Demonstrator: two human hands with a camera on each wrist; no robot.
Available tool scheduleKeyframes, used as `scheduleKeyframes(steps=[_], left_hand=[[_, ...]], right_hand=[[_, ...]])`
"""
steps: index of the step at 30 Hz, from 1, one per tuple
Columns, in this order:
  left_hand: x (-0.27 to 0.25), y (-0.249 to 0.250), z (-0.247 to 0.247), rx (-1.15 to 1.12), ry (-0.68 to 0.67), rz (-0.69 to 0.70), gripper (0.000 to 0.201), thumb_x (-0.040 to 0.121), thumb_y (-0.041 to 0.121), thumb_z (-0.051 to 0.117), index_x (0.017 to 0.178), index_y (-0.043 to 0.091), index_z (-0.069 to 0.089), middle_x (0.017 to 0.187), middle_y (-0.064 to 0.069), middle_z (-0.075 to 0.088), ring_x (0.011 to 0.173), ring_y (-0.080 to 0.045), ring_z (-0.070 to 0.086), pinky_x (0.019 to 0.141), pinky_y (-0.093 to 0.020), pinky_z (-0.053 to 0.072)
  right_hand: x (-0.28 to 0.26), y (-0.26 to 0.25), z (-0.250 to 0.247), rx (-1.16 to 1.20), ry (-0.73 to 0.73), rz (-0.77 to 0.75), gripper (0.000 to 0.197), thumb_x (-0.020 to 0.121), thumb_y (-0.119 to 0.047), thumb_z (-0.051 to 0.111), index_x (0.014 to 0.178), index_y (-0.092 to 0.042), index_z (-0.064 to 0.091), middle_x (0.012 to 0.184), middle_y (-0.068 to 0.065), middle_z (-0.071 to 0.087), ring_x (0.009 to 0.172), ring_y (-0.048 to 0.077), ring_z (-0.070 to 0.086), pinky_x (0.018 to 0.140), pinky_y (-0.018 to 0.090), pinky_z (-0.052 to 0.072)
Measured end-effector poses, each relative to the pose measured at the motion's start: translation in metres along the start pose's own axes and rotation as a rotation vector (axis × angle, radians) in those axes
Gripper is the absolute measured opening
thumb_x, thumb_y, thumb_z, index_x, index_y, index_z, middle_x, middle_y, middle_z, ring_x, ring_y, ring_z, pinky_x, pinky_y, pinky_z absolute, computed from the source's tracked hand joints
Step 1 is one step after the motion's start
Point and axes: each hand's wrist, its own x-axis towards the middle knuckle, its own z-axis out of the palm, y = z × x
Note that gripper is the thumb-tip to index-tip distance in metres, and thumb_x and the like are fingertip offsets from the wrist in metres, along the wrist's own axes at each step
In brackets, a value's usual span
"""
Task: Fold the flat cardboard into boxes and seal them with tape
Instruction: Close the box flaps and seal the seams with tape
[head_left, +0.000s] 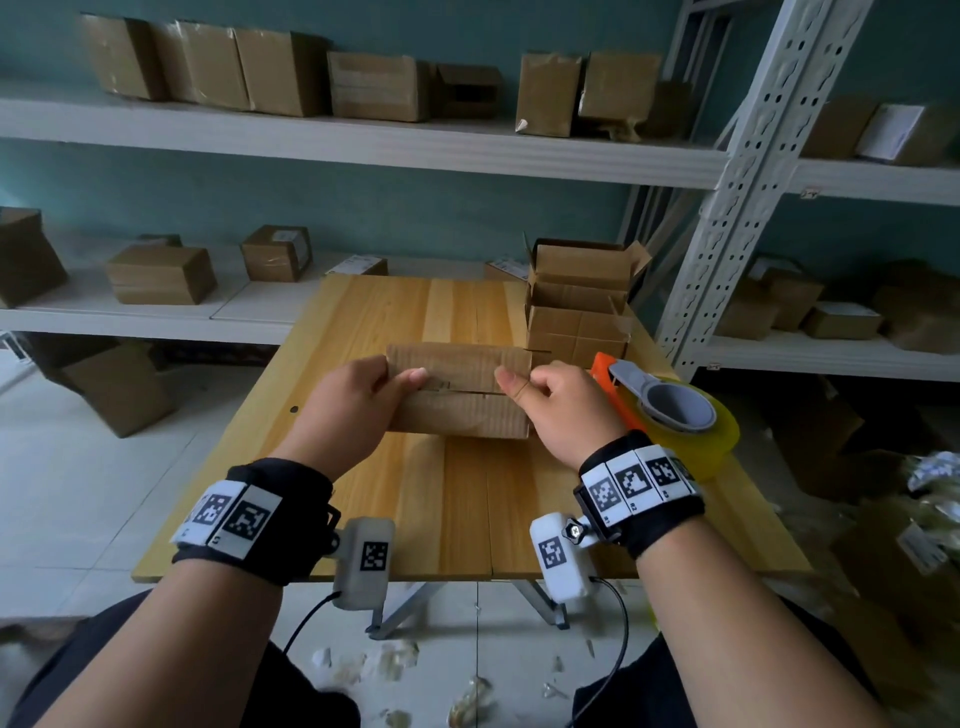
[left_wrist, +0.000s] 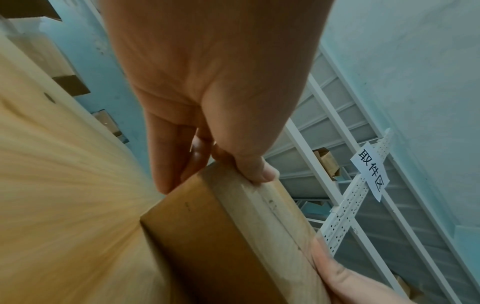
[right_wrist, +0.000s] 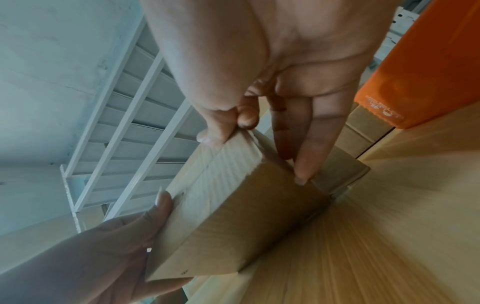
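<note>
Head view. I see the cardboard box (head_left: 460, 395) standing on the wooden desk (head_left: 457, 509), near its middle, with its two top flaps folded shut and meeting along a seam that runs left to right. My left hand (head_left: 345, 410) grips the box's left end, thumb pressed flat on the top near the seam and fingers wrapped round the side. My right hand (head_left: 561, 410) grips the right end in the same manner, thumb on top, fingers curled down the side. Just right of that hand lies the tape dispenser (head_left: 660, 400), orange-framed, with a yellowish roll on a grey hub, resting at the desk's right edge. Behind it, at the far right corner of the desk, stands a stack of boxes (head_left: 579, 306), the uppermost with its flaps open. White shelves (head_left: 363, 140) along the wall carry further cartons.

Left wrist view. The left hand (left_wrist: 207, 102) clasps the box (left_wrist: 215, 236) at its end, thumb on the upper face and fingers down the side wall. The right hand's thumb (left_wrist: 345, 281) shows at the lower right, on the same face.

Right wrist view. The right hand (right_wrist: 272, 82) pinches the box (right_wrist: 233, 205) at its top corner, thumb over the flap edge and fingers extended down the end wall. The left hand (right_wrist: 103, 257) holds the opposite end. The orange dispenser (right_wrist: 428, 72) stands close at the right.
</note>
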Motion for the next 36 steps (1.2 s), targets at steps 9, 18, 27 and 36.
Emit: scheduleKeyframes(steps=[9, 18, 27, 36], left_hand=[[-0.003, -0.004, -0.001, -0.044, 0.047, -0.002, 0.048, 0.101, 0.056, 0.058, 0.084, 0.012, 0.065, 0.08, -0.01, 0.067, 0.076, -0.03, 0.065, 0.064, -0.04, 0.053], [-0.005, 0.003, 0.015, 0.017, -0.006, -0.103, 0.075, 0.062, 0.073, 0.087, 0.108, 0.023, 0.057, 0.099, 0.011, 0.061, 0.087, -0.005, 0.059, 0.064, -0.022, 0.049], [-0.005, 0.007, 0.013, 0.001, 0.124, -0.097, 0.043, 0.078, 0.051, 0.09, 0.069, 0.02, 0.06, 0.063, 0.005, 0.057, 0.058, -0.013, 0.052, 0.05, -0.024, 0.034], [-0.008, 0.01, 0.009, 0.004, 0.129, 0.049, 0.061, 0.098, 0.06, 0.063, 0.06, 0.011, 0.067, 0.053, -0.007, 0.059, 0.05, -0.026, 0.056, 0.048, -0.042, 0.047]], right_hand=[[0.001, 0.003, -0.003, 0.045, -0.059, 0.083, 0.057, 0.1, -0.066, 0.05, 0.072, -0.016, 0.048, 0.072, -0.002, 0.045, 0.06, 0.013, 0.045, 0.059, 0.03, 0.034], [-0.001, 0.0, -0.002, -0.094, -0.12, 0.159, 0.048, 0.087, -0.073, 0.064, 0.095, -0.026, 0.062, 0.076, -0.014, 0.061, 0.069, 0.004, 0.059, 0.055, 0.019, 0.04], [0.005, 0.012, -0.001, -0.008, -0.132, 0.134, 0.032, 0.09, -0.049, 0.076, 0.105, -0.022, 0.068, 0.096, -0.005, 0.071, 0.09, 0.016, 0.07, 0.086, 0.046, 0.062], [-0.007, -0.003, -0.011, 0.012, -0.091, 0.245, 0.079, 0.075, -0.096, 0.049, 0.091, -0.02, 0.065, 0.08, -0.004, 0.07, 0.074, 0.014, 0.068, 0.071, 0.034, 0.059]])
